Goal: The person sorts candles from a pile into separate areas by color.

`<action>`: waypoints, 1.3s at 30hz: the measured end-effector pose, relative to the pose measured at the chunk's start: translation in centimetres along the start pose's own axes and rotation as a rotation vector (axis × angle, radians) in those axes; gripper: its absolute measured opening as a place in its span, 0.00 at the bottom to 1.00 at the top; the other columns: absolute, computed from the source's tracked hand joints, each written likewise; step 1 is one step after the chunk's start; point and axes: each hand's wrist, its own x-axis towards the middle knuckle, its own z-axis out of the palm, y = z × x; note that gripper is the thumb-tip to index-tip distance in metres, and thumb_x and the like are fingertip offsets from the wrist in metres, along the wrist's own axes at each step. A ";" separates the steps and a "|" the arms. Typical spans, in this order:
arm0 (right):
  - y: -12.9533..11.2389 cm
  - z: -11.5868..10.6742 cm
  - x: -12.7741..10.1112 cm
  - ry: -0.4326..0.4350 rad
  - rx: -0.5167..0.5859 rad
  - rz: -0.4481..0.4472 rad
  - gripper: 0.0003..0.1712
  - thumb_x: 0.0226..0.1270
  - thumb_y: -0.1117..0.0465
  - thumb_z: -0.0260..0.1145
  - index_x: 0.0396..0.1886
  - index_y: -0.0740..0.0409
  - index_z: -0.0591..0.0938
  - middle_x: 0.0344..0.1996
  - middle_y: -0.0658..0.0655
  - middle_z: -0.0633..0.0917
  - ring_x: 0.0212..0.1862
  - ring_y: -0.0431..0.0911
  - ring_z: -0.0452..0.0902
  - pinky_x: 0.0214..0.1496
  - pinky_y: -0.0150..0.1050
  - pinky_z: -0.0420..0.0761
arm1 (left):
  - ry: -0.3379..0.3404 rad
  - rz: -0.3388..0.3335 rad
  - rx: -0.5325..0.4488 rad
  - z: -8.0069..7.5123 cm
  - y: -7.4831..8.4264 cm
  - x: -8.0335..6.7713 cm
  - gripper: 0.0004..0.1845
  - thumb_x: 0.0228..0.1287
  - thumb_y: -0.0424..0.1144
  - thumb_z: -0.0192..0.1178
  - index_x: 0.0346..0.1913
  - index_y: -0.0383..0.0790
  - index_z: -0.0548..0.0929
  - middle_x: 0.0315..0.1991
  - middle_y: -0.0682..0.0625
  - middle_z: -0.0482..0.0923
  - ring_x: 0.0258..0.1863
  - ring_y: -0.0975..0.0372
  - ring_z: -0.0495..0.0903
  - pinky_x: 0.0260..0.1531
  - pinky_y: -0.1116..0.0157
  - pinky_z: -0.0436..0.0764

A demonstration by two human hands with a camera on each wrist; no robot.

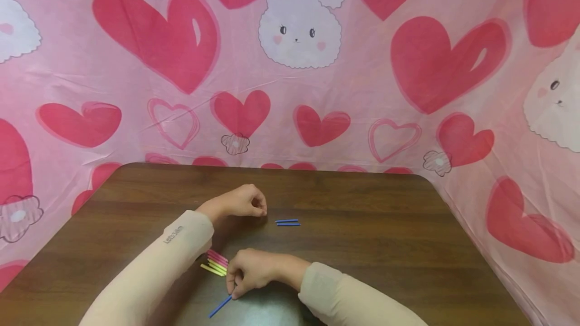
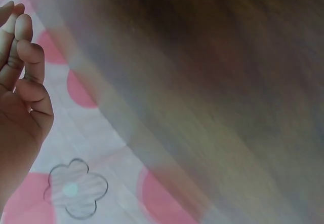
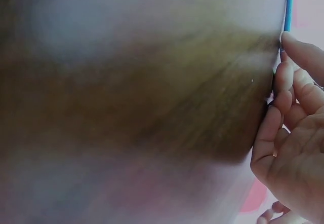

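My right hand (image 1: 255, 271) pinches one end of a thin blue stick (image 1: 220, 307) between thumb and fingertips. The stick slants toward the near left, and in the right wrist view the blue stick (image 3: 288, 12) juts out past the thumb. Farther back, my left hand (image 1: 242, 201) hovers low over the table with loosely bent fingers, the thumb near the fingertips. Nothing shows in those bent fingers (image 2: 31, 62) in the left wrist view. Two more blue sticks (image 1: 287, 223) lie nearly parallel just to its right.
Several pink sticks (image 1: 218, 255) and yellow sticks (image 1: 213, 269) lie grouped between the left forearm and the right hand, which partly covers them. All rest on a dark wooden table (image 1: 371, 235). A pink cloth (image 1: 299, 84) with hearts and rabbits hangs behind the table's far edge.
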 end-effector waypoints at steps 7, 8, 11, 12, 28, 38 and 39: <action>0.1 0.0 -0.1 0.000 0.011 -0.008 0.02 0.60 0.64 0.72 0.30 0.53 0.87 0.19 0.39 0.76 0.22 0.25 0.66 0.28 0.20 0.71 | 0.070 0.012 0.009 -1.1 0.0 -2.0 0.03 0.60 0.35 0.67 0.29 0.41 0.87 0.25 0.56 0.83 0.26 0.72 0.73 0.30 0.72 0.78; 0.1 0.0 -0.1 0.000 0.010 -0.009 0.02 0.60 0.64 0.72 0.30 0.52 0.87 0.19 0.39 0.76 0.22 0.25 0.66 0.28 0.20 0.71 | 0.078 0.010 0.013 -1.2 0.0 -2.3 0.03 0.60 0.35 0.67 0.29 0.41 0.87 0.25 0.56 0.83 0.26 0.72 0.73 0.31 0.72 0.78; 0.3 0.0 -0.2 -0.003 0.011 -0.012 0.02 0.60 0.64 0.72 0.31 0.52 0.87 0.19 0.39 0.76 0.23 0.24 0.66 0.28 0.20 0.71 | 0.102 0.005 0.015 -1.5 -0.1 -3.2 0.03 0.60 0.34 0.67 0.30 0.41 0.87 0.26 0.56 0.83 0.26 0.72 0.73 0.31 0.72 0.77; 0.3 0.0 -0.2 -0.003 0.012 -0.017 0.02 0.60 0.64 0.71 0.31 0.53 0.87 0.19 0.39 0.76 0.23 0.24 0.66 0.28 0.20 0.71 | 0.109 0.007 0.013 -1.6 -0.1 -3.5 0.02 0.60 0.34 0.67 0.30 0.41 0.87 0.26 0.56 0.83 0.26 0.72 0.73 0.31 0.71 0.77; 1.2 -0.1 -0.8 0.012 0.134 -0.034 0.02 0.62 0.67 0.69 0.32 0.59 0.87 0.18 0.42 0.77 0.21 0.25 0.68 0.27 0.21 0.73 | 0.152 -0.050 -0.063 -2.3 -0.8 -7.7 0.04 0.61 0.34 0.66 0.33 0.36 0.87 0.29 0.54 0.85 0.27 0.71 0.74 0.30 0.70 0.78; 2.2 -0.7 -2.0 0.056 0.207 -0.020 0.02 0.61 0.67 0.69 0.33 0.62 0.86 0.19 0.39 0.75 0.21 0.26 0.66 0.26 0.21 0.69 | 0.181 -0.074 -0.049 -2.5 -0.4 -10.2 0.02 0.60 0.32 0.66 0.34 0.37 0.87 0.29 0.57 0.83 0.28 0.71 0.75 0.31 0.69 0.79; 2.3 -0.8 -2.2 0.061 0.225 -0.018 0.02 0.62 0.68 0.69 0.32 0.62 0.86 0.19 0.39 0.75 0.21 0.26 0.66 0.26 0.21 0.69 | 0.190 -0.065 -0.048 -2.5 -0.4 -10.5 0.01 0.59 0.31 0.67 0.34 0.38 0.87 0.28 0.57 0.83 0.28 0.71 0.75 0.30 0.69 0.79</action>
